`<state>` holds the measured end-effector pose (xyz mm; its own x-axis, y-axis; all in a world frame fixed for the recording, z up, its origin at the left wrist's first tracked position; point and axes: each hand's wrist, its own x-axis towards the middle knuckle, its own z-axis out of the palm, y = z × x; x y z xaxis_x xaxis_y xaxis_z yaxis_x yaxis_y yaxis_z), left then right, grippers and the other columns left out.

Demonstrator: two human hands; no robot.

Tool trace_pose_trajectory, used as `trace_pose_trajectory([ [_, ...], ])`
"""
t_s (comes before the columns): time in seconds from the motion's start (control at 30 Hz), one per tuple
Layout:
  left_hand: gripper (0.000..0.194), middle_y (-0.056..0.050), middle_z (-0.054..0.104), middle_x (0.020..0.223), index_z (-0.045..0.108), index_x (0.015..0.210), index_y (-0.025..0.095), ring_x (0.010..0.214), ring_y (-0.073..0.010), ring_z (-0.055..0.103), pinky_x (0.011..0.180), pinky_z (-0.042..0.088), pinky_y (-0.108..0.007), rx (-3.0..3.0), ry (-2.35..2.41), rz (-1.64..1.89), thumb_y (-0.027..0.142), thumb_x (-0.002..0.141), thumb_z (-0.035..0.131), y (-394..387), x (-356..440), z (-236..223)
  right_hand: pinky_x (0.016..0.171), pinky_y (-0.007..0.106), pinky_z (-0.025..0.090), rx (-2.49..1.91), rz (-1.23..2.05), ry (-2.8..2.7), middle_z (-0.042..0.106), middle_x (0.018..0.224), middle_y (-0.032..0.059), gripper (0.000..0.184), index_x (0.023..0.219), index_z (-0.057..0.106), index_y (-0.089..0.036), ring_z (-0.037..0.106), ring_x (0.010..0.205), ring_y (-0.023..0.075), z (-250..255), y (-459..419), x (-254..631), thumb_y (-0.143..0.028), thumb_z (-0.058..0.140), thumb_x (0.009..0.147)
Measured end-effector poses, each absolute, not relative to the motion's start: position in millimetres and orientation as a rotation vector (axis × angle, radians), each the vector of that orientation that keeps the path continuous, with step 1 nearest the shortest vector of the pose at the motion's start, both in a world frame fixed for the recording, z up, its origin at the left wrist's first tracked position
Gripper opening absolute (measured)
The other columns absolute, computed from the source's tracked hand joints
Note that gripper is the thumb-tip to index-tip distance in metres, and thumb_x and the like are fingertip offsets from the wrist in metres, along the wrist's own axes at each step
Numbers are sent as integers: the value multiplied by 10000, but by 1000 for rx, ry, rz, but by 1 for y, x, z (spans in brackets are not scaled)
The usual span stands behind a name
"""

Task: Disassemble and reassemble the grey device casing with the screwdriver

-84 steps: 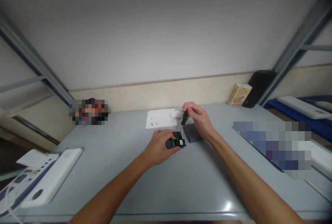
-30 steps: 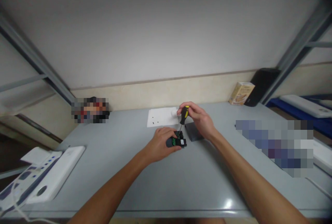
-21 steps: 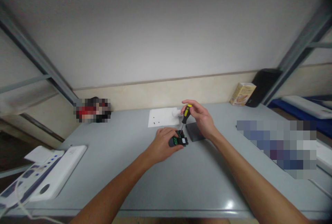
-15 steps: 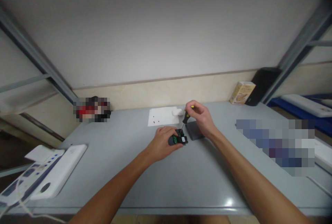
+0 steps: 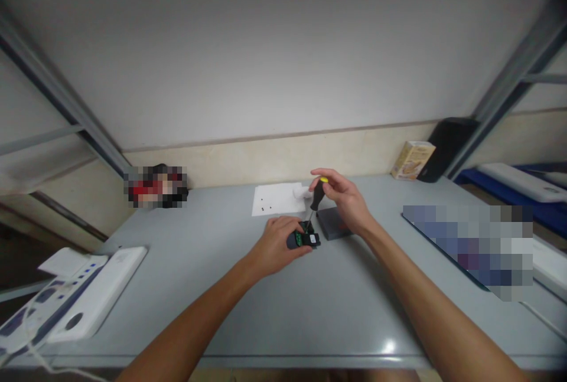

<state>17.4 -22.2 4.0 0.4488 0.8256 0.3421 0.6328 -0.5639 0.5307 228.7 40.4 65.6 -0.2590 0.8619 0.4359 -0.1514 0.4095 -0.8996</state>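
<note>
Looks down on a smooth grey counter point(image 5: 248, 317), with one bright glint close to the front edge. Faces a plain grey-white wall point(image 5: 283, 75) with a cream band point(image 5: 248, 160) along its foot, framed left and right by slanting metal posts point(image 5: 505, 88).

Includes one yellowish carton point(image 5: 413, 160) in the far right corner, just beside one black upright object point(image 5: 449, 149). Includes one white sheet of paper point(image 5: 277, 193) near the back, bearing a few black specks point(image 5: 270, 207), too small to count for sure, and one white rounded thing point(image 5: 302, 192) at its right end. Includes one dark grey block point(image 5: 333, 225) near the middle, plus one long white case point(image 5: 104, 290) at the left, beside one white-and-blue panel point(image 5: 53, 305). Shows two pixelated patches, one far left, one at the right.

Holds one small dark device point(image 5: 312, 239) at the middle of the counter, with green circuit parts and a white label in view, in the left grip point(image 5: 279, 243), fingers and thumb closed around its left end. Holds one screwdriver point(image 5: 318, 196), yellow-ended, in the right grip point(image 5: 348, 202), closed loosely about the handle, shaft slanting down into the device.
</note>
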Motion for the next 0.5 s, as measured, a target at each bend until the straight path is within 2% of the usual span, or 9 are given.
trace_pose_trajectory([
  [0.03, 317, -39, 683, 1271, 633, 1015, 243, 1223, -273, 601, 1067, 374, -432, 2376, 1247, 825, 438, 829, 801, -22, 17, 4, 904, 381, 464, -628, 1130, -1527, 710, 985, 50, 258, 1106, 720, -250, 632, 973, 240, 66, 40, 229, -412, 631, 927],
  [0.1, 315, -42, 684, 1272, 638, 1020, 245, 1222, -273, 601, 1069, 375, -435, 2374, 1252, 819, 440, 831, 799, -22, 17, 4, 968, 399, 444, -605, 1112, -1525, 715, 1065, 66, 246, 1004, 733, -237, 622, 1064, 254, 66, 40, 228, -427, 584, 954],
  [0.2, 317, -40, 682, 1281, 639, 1020, 245, 1225, -268, 602, 1080, 370, -433, 2378, 1245, 822, 432, 826, 806, -22, 17, 4, 895, 368, 469, -667, 1018, -1502, 692, 1043, 61, 222, 859, 735, -232, 615, 1024, 247, 66, 40, 228, -444, 679, 896],
  [0.3, 318, -38, 679, 1291, 639, 1023, 246, 1238, -268, 597, 1080, 369, -429, 2384, 1234, 824, 433, 827, 806, -21, 17, 4, 831, 354, 479, -704, 1050, -1498, 688, 950, 44, 198, 964, 764, -245, 624, 912, 226, 65, 42, 230, -411, 734, 861],
  [0.4, 311, -35, 677, 1291, 641, 1023, 248, 1238, -265, 596, 1079, 371, -430, 2388, 1235, 822, 431, 831, 802, -21, 16, 4, 906, 376, 466, -628, 1159, -1484, 719, 979, 44, 250, 1114, 743, -256, 643, 967, 229, 64, 42, 230, -393, 624, 942],
  [0.5, 306, -39, 669, 1298, 631, 1031, 247, 1250, -264, 585, 1087, 364, -440, 2395, 1236, 817, 409, 834, 801, -22, 16, 5, 922, 364, 457, -626, 1086, -1501, 709, 1046, 56, 236, 968, 752, -235, 629, 1012, 229, 65, 41, 229, -409, 593, 961],
])
